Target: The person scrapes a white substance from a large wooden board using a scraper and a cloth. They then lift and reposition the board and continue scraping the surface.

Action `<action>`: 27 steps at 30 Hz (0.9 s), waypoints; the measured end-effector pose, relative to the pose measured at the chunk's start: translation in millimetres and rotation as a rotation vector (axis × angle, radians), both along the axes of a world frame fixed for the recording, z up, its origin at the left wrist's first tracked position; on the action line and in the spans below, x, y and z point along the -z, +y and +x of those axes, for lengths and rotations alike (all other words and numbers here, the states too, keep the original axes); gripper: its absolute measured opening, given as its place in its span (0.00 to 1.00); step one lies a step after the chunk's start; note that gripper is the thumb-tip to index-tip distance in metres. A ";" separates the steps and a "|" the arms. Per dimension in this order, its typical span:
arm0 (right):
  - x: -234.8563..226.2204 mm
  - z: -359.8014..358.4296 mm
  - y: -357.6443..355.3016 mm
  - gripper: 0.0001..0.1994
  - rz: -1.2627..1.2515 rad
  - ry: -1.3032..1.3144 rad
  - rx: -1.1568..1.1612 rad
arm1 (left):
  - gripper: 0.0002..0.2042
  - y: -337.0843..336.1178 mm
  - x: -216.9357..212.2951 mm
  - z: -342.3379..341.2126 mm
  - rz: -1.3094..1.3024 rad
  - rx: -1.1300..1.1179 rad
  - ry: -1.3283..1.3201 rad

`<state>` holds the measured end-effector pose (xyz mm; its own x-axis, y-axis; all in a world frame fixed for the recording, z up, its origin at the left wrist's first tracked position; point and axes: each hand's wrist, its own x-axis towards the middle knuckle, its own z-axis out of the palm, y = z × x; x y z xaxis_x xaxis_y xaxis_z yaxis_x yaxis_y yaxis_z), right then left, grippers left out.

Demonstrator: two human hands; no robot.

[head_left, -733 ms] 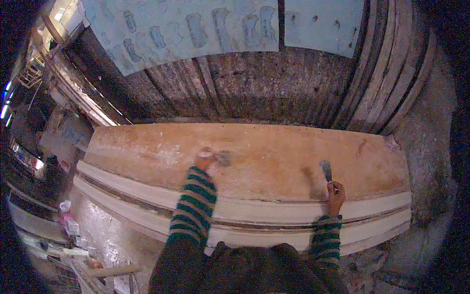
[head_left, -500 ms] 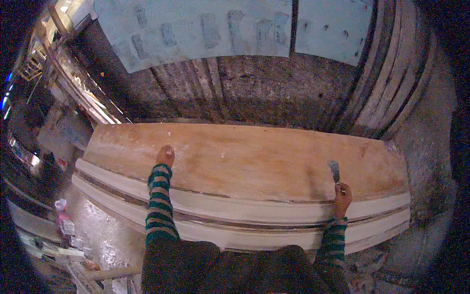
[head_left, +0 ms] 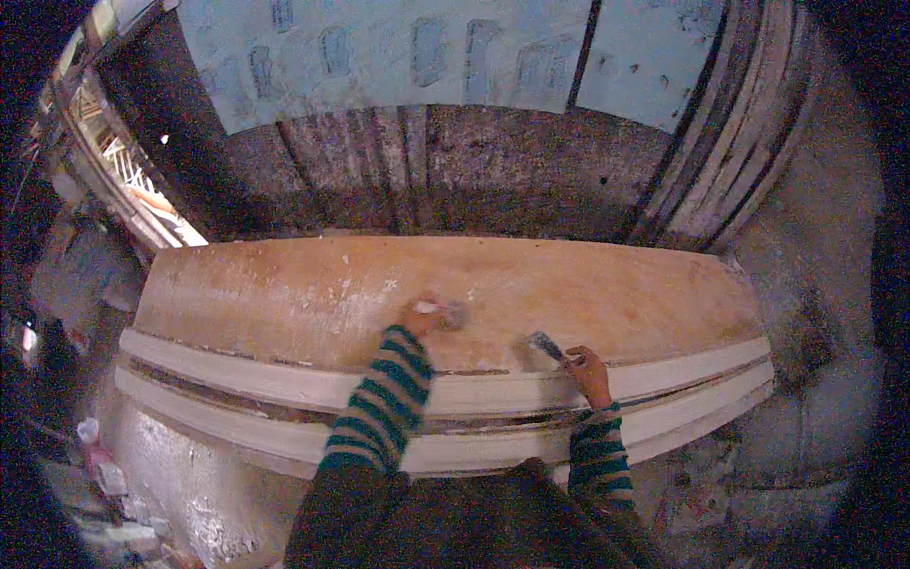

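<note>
My left hand [head_left: 420, 319] is closed around a pale-handled scraper [head_left: 457, 314], whose grey end points right and is smeared by motion. It is over the middle of an orange-brown wooden panel [head_left: 284, 275]; whether the blade touches the wood I cannot tell. To the right, my right hand [head_left: 591, 376] grips a putty knife [head_left: 545, 344] by its handle. That knife's dark, wide blade is tilted up and left, above the panel's near part. White smears dot the panel's surface, mostly left of my left hand.
Two pale moulded boards [head_left: 265, 387] run along the panel's near side, with a dark gap between them. A blue panel [head_left: 379, 66] with grey patches stands beyond, against a rough wall. Long upright planks [head_left: 720, 142] lean at the right. Clutter [head_left: 109, 474] lies at lower left.
My left hand has moved right across the panel, and its scraper now shows. My right hand has come left with the putty knife, its blade now slanting left. The view has shifted slightly.
</note>
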<state>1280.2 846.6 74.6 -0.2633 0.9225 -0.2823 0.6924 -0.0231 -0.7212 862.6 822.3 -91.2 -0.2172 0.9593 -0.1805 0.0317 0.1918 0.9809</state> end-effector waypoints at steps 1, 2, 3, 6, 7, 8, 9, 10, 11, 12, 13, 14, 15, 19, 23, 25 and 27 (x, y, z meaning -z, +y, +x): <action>0.0 -7.3 -5.6 0.14 0.058 -0.002 -0.034 | 0.08 -15.1 -4.8 -30.2 0.050 -0.061 -0.166; 5.2 -16.7 -9.8 0.13 0.113 -0.002 -0.077 | 0.08 -32.3 -12.7 -61.6 0.104 -0.123 -0.325; 11.7 -25.7 -12.2 0.12 0.165 -0.005 -0.119 | 0.07 -51.0 -27.8 -93.5 0.105 -0.192 0.061; 41.5 -39.0 -14.5 0.13 0.441 -0.054 -0.217 | 0.06 -81.8 -128.5 -77.1 0.362 -0.251 0.785; 46.8 -59.4 -11.7 0.13 0.410 -0.087 -0.227 | 0.07 -96.6 -118.6 -85.5 0.391 -0.346 0.654; 50.9 -80.9 -6.9 0.13 0.381 -0.120 -0.236 | 0.07 -111.0 -96.4 -94.6 0.425 -0.439 0.522; 52.5 -96.0 -3.8 0.13 0.349 -0.163 -0.229 | 0.07 -121.1 -77.3 -96.1 0.461 -0.514 0.379; 43.7 -110.0 -6.2 0.13 0.316 -0.163 -0.248 | 0.07 -136.8 -64.6 -88.8 0.346 -0.543 0.353; 23.8 -125.5 -10.2 0.13 0.288 -0.160 -0.264 | 0.07 -149.9 -55.1 -77.6 0.237 -0.570 0.328; 10.0 -139.5 -10.9 0.14 0.261 -0.158 -0.275 | 0.07 -157.3 -50.0 -66.6 0.130 -0.592 0.300; 9.4 -152.3 -5.4 0.14 0.263 -0.196 -0.277 | 0.06 -161.0 -55.2 -53.0 0.214 -0.619 0.253; 11.7 -163.6 3.0 0.14 0.264 -0.236 -0.274 | 0.06 -164.4 -72.4 -35.8 0.296 -0.640 0.203; 13.7 -176.4 10.6 0.14 0.267 -0.275 -0.281 | 0.05 -168.9 -75.8 -30.3 0.355 -0.679 0.139; 35.2 -205.4 42.6 0.13 0.348 -0.299 -0.245 | 0.05 -169.2 -68.4 -17.7 0.492 -0.798 0.079; 22.9 -166.8 35.1 0.12 0.260 -0.310 -0.411 | 0.07 -176.0 -50.2 -24.3 0.498 -0.804 0.322; -7.1 -148.9 -4.9 0.12 0.276 -0.333 -0.324 | 0.08 -178.1 -38.6 -23.3 0.569 -0.831 -0.073; -0.4 -141.8 -9.2 0.12 0.270 -0.324 -0.326 | 0.08 -175.8 -50.0 -17.0 0.590 -0.842 -0.483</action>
